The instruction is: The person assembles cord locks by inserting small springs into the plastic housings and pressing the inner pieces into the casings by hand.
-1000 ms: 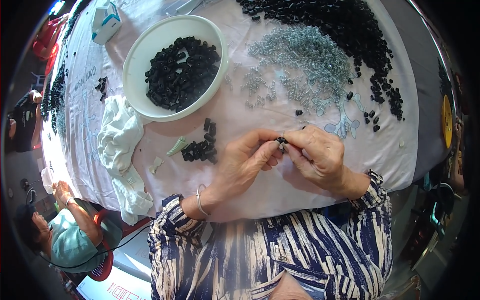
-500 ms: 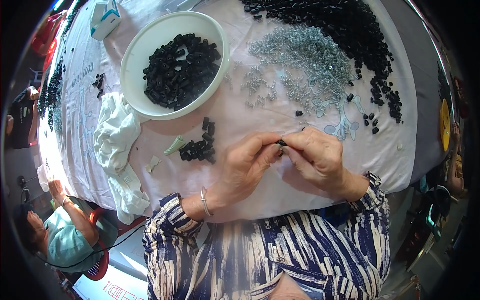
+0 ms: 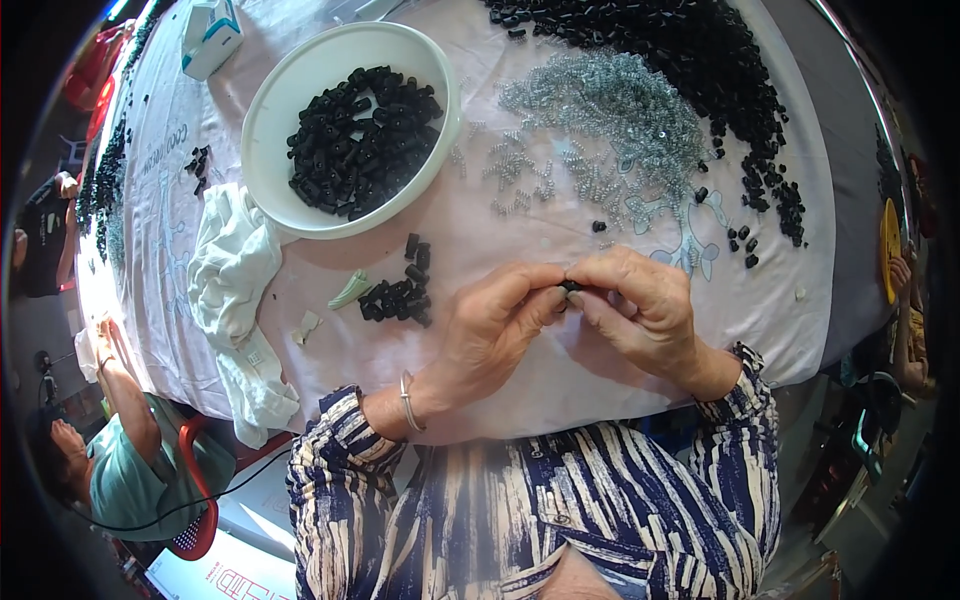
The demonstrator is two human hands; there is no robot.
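Observation:
Above the near part of the cloth, my left hand (image 3: 500,318) and my right hand (image 3: 640,308) meet fingertip to fingertip. Both pinch a small black plastic piece (image 3: 570,286), mostly hidden by the fingers. Left of my left hand lies a small heap of black cylindrical plastic parts (image 3: 396,299). Beyond, a white bowl (image 3: 262,190) holds many similar black parts. A pile of small metal springs (image 3: 610,105) spreads out past my right hand, with looser springs on its near side. A large mound of black parts (image 3: 690,50) curves around its far right.
A crumpled white cloth (image 3: 235,265) lies on the left, near a pale green scrap (image 3: 349,290). A tissue-like box (image 3: 211,40) stands at the far left. One person in a teal top (image 3: 130,485) sits at the left edge; a yellow round object (image 3: 889,250) is at the right.
My right hand has turned slightly, its knuckles rising a little, while the fingertips stay at the black piece. My left hand barely moves. The person at left has shifted an arm.

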